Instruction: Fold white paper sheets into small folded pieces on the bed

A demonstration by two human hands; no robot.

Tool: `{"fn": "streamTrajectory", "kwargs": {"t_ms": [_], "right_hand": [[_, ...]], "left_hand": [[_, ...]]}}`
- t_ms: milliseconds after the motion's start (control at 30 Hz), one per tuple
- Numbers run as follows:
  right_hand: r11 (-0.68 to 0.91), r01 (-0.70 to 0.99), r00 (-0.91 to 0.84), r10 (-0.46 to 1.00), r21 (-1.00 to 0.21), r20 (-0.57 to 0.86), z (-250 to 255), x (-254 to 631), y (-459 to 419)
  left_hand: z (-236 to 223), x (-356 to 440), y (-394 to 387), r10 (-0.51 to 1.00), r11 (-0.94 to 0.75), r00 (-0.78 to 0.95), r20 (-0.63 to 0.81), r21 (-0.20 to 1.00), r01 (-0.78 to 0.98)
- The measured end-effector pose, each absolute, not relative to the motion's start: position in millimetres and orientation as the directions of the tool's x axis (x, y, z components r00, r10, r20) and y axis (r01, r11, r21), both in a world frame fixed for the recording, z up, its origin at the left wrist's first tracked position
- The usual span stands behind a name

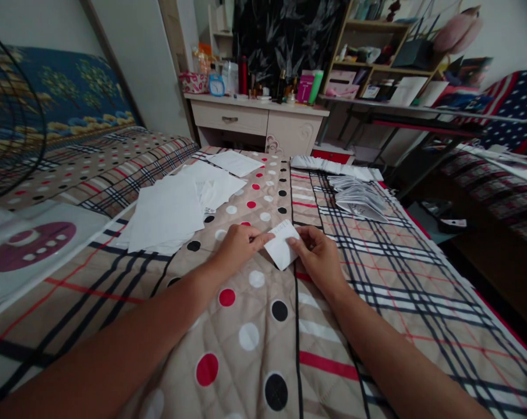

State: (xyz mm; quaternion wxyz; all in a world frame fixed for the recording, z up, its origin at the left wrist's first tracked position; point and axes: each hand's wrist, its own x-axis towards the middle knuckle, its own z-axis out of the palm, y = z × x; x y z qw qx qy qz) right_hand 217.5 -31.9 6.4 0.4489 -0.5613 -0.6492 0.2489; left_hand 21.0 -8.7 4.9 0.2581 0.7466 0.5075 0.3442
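Between my two hands is a small folded piece of white paper (282,249), with faint print along its upper edge. My left hand (240,247) pinches its left corner between thumb and finger. On the opposite side, my right hand (319,254) grips the paper's right edge, its thumb lying on the front face. To the left lies a spread of loose white sheets (167,212) on the bed. On the right is a row of folded papers (357,196), fanned against one another, with a longer row of folded papers (333,166) behind it.
The patterned quilt (250,336) covers the bed under my hands. A white bag with a purple print (31,247) lies at the left, near a fan guard (14,116). Behind the bed stand a white dresser (228,116) with bottles and a wooden shelf (372,26).
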Motion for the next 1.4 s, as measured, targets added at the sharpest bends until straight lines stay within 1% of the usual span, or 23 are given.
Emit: {"fn": "streamTrajectory", "kwargs": {"t_ms": [100, 200, 267, 367, 467, 600, 800, 900, 1033, 1133, 1200, 1267, 1400], "right_hand": [[0.283, 0.587, 0.027, 0.930, -0.759, 0.367, 3, 219, -30], [0.327, 0.613, 0.004, 0.909, -0.719, 0.417, 1, 220, -30], [0.327, 0.625, -0.005, 0.910, -0.709, 0.415, 0, 220, -31], [0.269, 0.615, 0.026, 0.933, -0.742, 0.360, 0, 220, -32], [0.234, 0.568, 0.051, 0.947, -0.789, 0.318, -1, 220, -34], [0.232, 0.505, 0.019, 0.960, -0.831, 0.279, -2, 221, -37], [0.195, 0.492, 0.005, 0.974, -0.849, 0.226, 1, 220, -39], [0.168, 0.487, -0.009, 0.982, -0.857, 0.188, 4, 220, -40], [0.117, 0.463, -0.033, 0.993, -0.879, 0.115, 6, 222, -40], [0.113, 0.479, -0.101, 0.992, -0.870, 0.073, 6, 225, -39], [0.130, 0.490, -0.149, 0.987, -0.862, 0.065, 6, 226, -38], [0.151, 0.485, -0.183, 0.981, -0.861, 0.069, 8, 227, -38], [0.216, 0.478, -0.208, 0.970, -0.851, 0.129, 12, 225, -37]], "left_hand": [[5, 19, -7, 0.940, -0.336, 0.182, 0.290, 0.683, 0.648], [4, 18, -9, 0.933, -0.340, 0.177, 0.314, 0.602, 0.722], [4, 16, -10, 0.928, -0.349, 0.188, 0.322, 0.572, 0.742], [4, 13, -10, 0.921, -0.375, 0.231, 0.315, 0.549, 0.747], [4, 9, -7, 0.916, -0.397, 0.279, 0.287, 0.558, 0.729], [2, 6, -5, 0.918, -0.398, 0.303, 0.258, 0.596, 0.698], [4, 6, -10, 0.931, -0.364, 0.274, 0.241, 0.578, 0.730], [6, 7, -12, 0.928, -0.373, 0.291, 0.233, 0.595, 0.712], [7, 7, -10, 0.880, -0.475, 0.352, 0.319, 0.590, 0.653], [6, 7, -7, 0.824, -0.566, 0.403, 0.397, 0.565, 0.600], [4, 8, -5, 0.798, -0.603, 0.420, 0.432, 0.561, 0.568], [1, 9, -3, 0.785, -0.619, 0.442, 0.434, 0.572, 0.538], [-1, 13, -1, 0.802, -0.585, 0.476, 0.360, 0.633, 0.507]]}}
